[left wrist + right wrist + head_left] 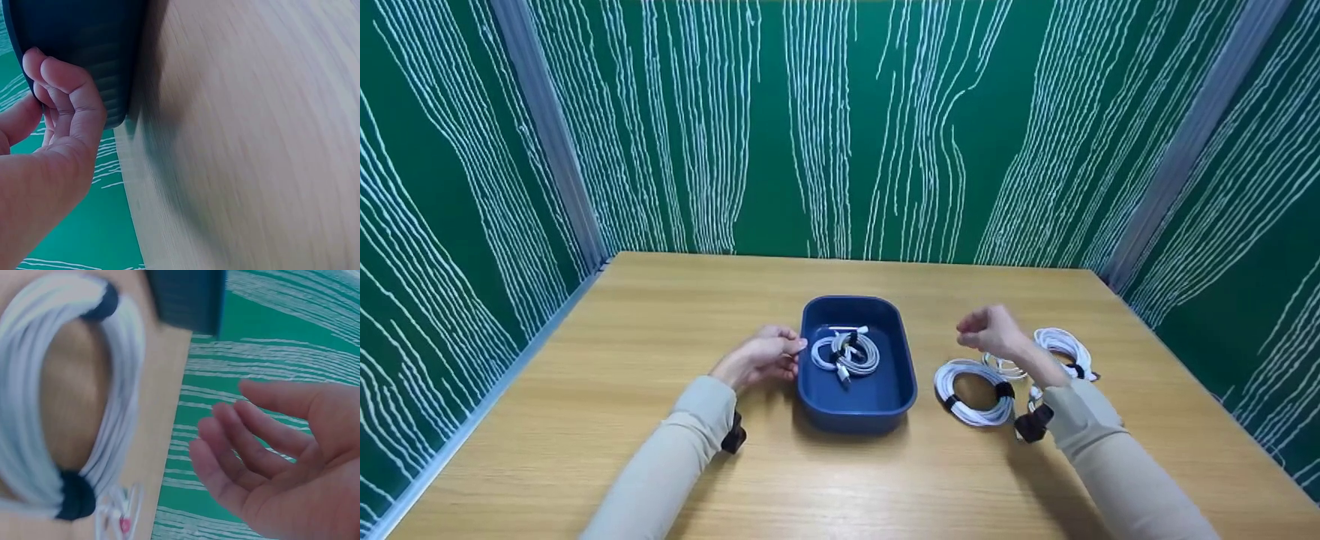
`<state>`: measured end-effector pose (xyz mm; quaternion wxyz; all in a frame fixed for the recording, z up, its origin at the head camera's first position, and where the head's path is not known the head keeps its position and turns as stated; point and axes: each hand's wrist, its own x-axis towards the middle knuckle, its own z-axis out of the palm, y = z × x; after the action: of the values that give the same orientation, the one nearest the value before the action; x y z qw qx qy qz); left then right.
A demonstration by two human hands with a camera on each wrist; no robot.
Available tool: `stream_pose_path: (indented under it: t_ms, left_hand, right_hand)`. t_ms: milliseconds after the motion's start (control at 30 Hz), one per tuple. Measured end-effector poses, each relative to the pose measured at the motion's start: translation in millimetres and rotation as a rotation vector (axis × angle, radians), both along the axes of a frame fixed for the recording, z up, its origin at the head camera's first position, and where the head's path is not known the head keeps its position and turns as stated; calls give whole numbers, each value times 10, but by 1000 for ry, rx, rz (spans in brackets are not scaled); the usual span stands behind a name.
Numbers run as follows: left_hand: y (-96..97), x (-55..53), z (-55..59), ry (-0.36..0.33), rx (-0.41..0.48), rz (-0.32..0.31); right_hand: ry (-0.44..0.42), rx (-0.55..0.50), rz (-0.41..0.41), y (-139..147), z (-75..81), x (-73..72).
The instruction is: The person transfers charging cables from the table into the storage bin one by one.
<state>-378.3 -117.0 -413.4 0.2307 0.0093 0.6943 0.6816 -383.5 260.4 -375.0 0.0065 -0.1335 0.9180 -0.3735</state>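
Note:
A dark blue plastic bin (855, 424) stands mid-table with coiled white cable (873, 360) inside it, a USB plug showing. My left hand (769, 356) pinches the bin's left rim, thumb at the edge and fingers (87, 107) against the outer wall. To the right of the bin, my right hand (994, 330) hovers over the table, fingers loosely bent and nothing in them. Below it lies a large white cable coil (942, 386) tied with black straps. A thinner cable coil (1005, 367) is partly hidden by the right hand and forearm.
Another white cable coil (1069, 339) with a black strap lies farther right, beyond the right wrist. The wooden table (675, 300) ends at green walls (772, 150) with white wavy lines at the back and sides.

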Motion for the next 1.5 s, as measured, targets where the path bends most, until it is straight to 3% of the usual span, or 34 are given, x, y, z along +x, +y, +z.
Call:
stream_pose_path:
  t_ms: [267,767,1100,1500]
  left_hand:
    - [-9,12,-14,-2,9,-8]
    - [-26,4,-23,6,10,3]
    - [-5,-5,-22,3,-4,16]
    - [5,27,-7,22,0,-8]
  right_hand:
    - [69,250,75,139,-176,28]
    - [224,422,99,130,-356,29]
    - [245,391,136,202,-423,9]
    - [68,283,126,282,-320,56]
